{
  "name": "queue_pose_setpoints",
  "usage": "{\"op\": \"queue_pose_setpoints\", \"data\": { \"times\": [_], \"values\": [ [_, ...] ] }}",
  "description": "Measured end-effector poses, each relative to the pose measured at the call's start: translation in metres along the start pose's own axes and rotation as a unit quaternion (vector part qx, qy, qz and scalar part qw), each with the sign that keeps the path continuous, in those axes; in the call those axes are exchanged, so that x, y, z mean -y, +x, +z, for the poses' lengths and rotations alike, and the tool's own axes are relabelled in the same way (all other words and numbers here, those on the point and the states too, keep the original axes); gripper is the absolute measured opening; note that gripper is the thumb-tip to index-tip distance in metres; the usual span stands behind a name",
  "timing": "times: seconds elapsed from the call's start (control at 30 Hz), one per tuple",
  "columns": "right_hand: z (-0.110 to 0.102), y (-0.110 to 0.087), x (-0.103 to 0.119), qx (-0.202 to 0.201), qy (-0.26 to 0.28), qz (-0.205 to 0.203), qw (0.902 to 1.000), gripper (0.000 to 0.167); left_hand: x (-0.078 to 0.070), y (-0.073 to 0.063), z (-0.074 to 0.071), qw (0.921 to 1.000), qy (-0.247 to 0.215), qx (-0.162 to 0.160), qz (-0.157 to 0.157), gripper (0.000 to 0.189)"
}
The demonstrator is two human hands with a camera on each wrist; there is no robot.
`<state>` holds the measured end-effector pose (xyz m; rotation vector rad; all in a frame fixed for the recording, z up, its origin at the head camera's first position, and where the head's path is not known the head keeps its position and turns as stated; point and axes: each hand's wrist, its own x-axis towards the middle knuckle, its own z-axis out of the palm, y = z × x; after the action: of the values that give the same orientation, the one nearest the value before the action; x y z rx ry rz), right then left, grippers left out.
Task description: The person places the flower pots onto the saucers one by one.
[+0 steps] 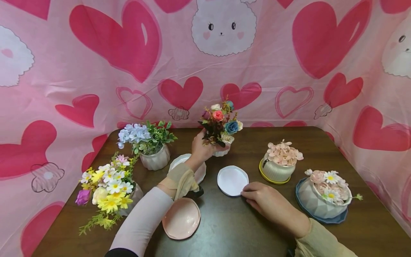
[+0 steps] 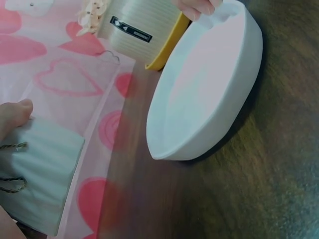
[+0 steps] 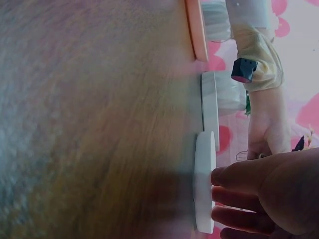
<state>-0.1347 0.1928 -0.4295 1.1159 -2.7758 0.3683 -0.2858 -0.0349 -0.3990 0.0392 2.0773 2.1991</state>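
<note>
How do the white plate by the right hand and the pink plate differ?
The white plate is touched by the right hand; no hand touches the pink plate. The white plate has an angular rim; the pink plate's looks rounder. Both are shallow and empty.

No words, brand names or numbers legible. Small dark rectangular label with pale outline (image 2: 130, 30) stands on round cream ribbed ceramic-looking pot (image 1: 278, 169); in left wrist view, pale marks on label too small and blurred to read. Same label visible in head view, on pot's left side, likewise unreadable. Pink fabric backdrop (image 1: 174, 66) printed with red heart symbols (image 1: 324, 43), some solid, some outlined.
</note>
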Motion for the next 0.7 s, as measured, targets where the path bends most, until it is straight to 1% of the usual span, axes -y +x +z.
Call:
{"op": "queue_pose_setpoints", "data": {
  "times": [0.03, 0.07, 0.1, 0.13, 0.4, 0.63, 0.7],
  "values": [
    [-0.0001, 0.0000, 0.0000, 0.002, 0.001, 0.002, 1.0000, 0.022, -0.0005, -0.0009, -0.0005, 0.9965, 0.081, -0.009, 0.017, 0.080],
    [-0.0002, 0.0001, 0.0000, 0.004, 0.002, 0.003, 1.0000, 0.022, -0.0010, -0.0018, -0.0011, 0.9853, 0.166, -0.022, 0.035, 0.086],
    [-0.0004, 0.0001, 0.0001, 0.005, 0.002, 0.004, 1.0000, 0.021, -0.0012, -0.0027, -0.0016, 0.9694, 0.238, -0.039, 0.049, 0.093],
    [-0.0006, 0.0002, 0.0002, 0.007, 0.002, 0.005, 1.0000, 0.021, -0.0017, -0.0034, -0.0014, 0.9663, 0.249, -0.041, 0.050, 0.094],
    [-0.0014, 0.0001, 0.0008, 0.008, 0.004, 0.008, 0.9999, 0.021, -0.0041, -0.0080, 0.0017, 0.9568, 0.284, -0.043, 0.045, 0.098],
    [-0.0018, 0.0000, 0.0008, 0.013, 0.003, 0.009, 0.9999, 0.023, -0.0048, -0.0071, 0.0030, 0.9776, 0.210, -0.016, -0.003, 0.098],
    [-0.0016, 0.0001, 0.0009, 0.011, 0.001, 0.007, 0.9999, 0.022, -0.0044, -0.0072, 0.0026, 0.9806, 0.196, -0.012, -0.012, 0.098]
  ]
}}
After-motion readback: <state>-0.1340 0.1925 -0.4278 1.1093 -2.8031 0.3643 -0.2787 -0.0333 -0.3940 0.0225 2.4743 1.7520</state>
